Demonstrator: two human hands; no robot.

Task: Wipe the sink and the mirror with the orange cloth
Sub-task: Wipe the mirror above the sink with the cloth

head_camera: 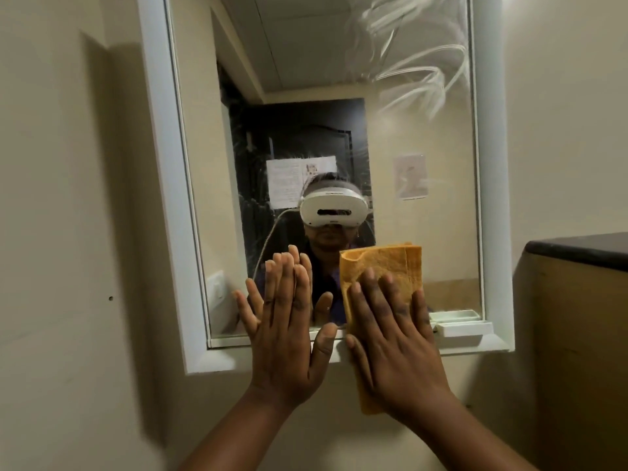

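Against the lower edge of the mirror [323, 79], the right hand [390, 338] presses the folded orange cloth [384, 263] flat to the glass with straight, spread fingers; the cloth's top lies on the glass and its tail hangs below the white frame [159, 164]. Just left of the cloth, the left hand [282, 328] rests flat and released against the same lower edge, holding nothing, apparently as a brace. Streaky smears [418, 62] show in the mirror's upper right corner, well above the cloth, so the glass looks only partly done. To wipe well, keep the palm spread so the cloth stays flat, work in overlapping passes from the bottom edge up toward those smears, and lift the bracing hand off the glass so it leaves no prints. The sink is out of view, so its state cannot be told
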